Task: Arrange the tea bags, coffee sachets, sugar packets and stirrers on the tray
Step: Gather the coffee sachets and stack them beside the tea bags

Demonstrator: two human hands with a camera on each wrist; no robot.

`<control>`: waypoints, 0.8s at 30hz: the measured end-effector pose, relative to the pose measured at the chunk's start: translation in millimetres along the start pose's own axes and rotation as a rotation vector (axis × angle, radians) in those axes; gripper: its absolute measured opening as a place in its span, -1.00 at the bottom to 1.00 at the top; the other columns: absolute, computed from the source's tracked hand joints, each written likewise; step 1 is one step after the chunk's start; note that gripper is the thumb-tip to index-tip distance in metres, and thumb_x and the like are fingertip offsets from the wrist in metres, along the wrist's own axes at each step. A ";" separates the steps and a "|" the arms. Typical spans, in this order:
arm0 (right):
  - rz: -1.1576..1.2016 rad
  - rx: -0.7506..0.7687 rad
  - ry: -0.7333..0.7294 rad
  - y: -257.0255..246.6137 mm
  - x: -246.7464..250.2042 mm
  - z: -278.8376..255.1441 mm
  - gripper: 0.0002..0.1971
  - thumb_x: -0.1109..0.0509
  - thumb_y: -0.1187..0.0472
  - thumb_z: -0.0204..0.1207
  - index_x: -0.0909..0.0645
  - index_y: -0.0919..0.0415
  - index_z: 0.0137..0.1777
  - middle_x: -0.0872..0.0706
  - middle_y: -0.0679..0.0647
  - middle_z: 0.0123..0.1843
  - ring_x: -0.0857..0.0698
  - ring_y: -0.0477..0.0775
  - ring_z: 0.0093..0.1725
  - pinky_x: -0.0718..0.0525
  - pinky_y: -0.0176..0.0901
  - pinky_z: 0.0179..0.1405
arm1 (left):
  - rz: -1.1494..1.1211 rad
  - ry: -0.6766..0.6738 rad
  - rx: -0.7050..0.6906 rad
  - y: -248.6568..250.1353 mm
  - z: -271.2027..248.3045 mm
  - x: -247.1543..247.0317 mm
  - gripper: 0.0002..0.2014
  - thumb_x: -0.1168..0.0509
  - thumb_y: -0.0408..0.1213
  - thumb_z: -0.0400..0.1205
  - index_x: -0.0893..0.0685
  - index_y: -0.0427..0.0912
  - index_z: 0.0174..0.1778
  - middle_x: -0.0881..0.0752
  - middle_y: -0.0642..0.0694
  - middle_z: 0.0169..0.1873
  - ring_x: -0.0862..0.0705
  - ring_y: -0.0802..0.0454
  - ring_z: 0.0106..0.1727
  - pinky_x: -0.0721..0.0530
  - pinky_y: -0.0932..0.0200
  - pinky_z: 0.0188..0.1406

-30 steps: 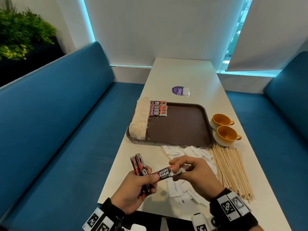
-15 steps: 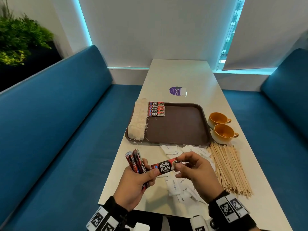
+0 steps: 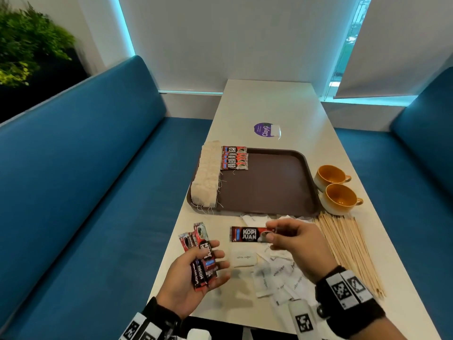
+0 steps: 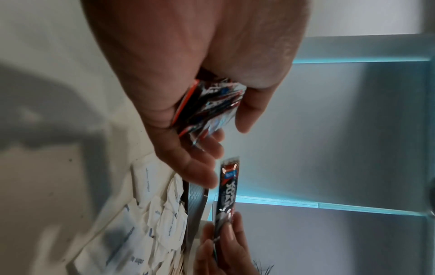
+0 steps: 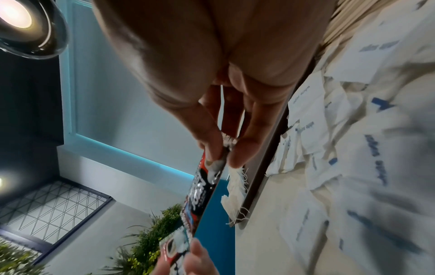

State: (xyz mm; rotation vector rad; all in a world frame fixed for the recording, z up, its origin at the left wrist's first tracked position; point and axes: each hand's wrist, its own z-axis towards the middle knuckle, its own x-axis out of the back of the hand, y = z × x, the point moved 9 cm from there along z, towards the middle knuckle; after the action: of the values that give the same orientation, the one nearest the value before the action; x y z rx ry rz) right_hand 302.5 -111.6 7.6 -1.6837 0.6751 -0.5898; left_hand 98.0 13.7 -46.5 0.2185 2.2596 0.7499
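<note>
While the right hand (image 3: 297, 244) pinches one coffee sachet (image 3: 250, 234) by its end between thumb and fingertips, holding it level above the counter (image 3: 267, 104), the left hand (image 3: 196, 273) lies palm up with its fingers curled loosely round a fanned bundle of sachets (image 3: 202, 256), probably a supply to feed from one at a time. Carrying the single sachet flat, label up, looks meant to match the short row of coffee sachets (image 3: 234, 158) already lying at the far left of the brown tray (image 3: 277, 185), just beside the line of tea bags (image 3: 207, 177) along its left edge. Both hands hover near the counter's front edge, wrists low, the right reaching slightly toward the tray. White sugar packets (image 3: 269, 268) lie scattered on the counter beneath them, and the wooden stirrers (image 3: 348, 251) rest in a loose sheaf to the right, neither on the tray yet. Two yellow cups (image 3: 335, 190) stand beside the tray's right rim
</note>
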 end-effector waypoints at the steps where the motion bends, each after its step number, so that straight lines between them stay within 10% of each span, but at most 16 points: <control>1: -0.006 0.014 0.017 -6.2 2.6 9.3 -0.77 -0.62 0.48 0.41 -0.85 0.26 0.03 -0.89 0.18 -0.07 -0.87 0.18 -0.05 -0.84 -0.11 -0.10 | -0.001 0.017 0.010 -1.1 3.5 5.7 -0.65 -0.21 -0.39 0.64 -0.68 -0.42 0.31 -0.77 -0.38 0.01 -0.79 -0.35 -0.03 -0.80 -0.31 -0.02; 5: 0.040 0.033 0.087 -29.5 6.8 64.8 -0.77 -0.62 0.49 0.40 -0.84 0.25 0.02 -0.85 0.27 -0.01 -0.86 0.27 -0.04 -0.87 0.07 0.01 | 0.060 0.083 0.028 -1.9 14.5 25.3 -0.69 -0.16 -0.47 0.75 -0.70 -0.39 0.33 -0.80 -0.39 0.18 -0.80 -0.42 0.18 -0.79 -0.44 0.06; 11: 0.066 -0.010 0.095 -30.4 -11.5 179.2 -0.77 -0.59 0.54 0.44 -0.78 0.38 0.07 -0.77 0.37 0.01 -0.79 0.18 -0.14 -0.86 -0.20 -0.23 | 0.109 0.128 0.083 1.2 32.6 44.6 -0.71 -0.24 -0.50 0.72 -0.69 -0.35 0.35 -0.82 -0.35 0.16 -0.82 -0.42 0.15 -0.77 -0.46 0.04; 24: -0.531 -0.101 0.052 2.6 -43.2 305.9 -0.85 -0.67 0.30 0.45 -0.85 0.06 -0.05 -0.85 0.13 -0.10 -0.75 0.04 -0.19 -0.83 -0.09 -0.14 | -0.106 -0.008 0.262 -9.0 51.2 47.3 -0.48 -0.50 -0.63 0.38 -0.68 -0.56 0.30 -0.67 -0.63 0.27 -0.67 -0.73 0.19 -0.53 -0.47 0.15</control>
State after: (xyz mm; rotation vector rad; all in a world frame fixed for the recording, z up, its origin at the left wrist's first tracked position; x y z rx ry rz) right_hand 484.9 128.8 -58.4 -1.9587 0.2893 -0.9871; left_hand 100.2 46.6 -108.5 0.2223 2.3385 0.3962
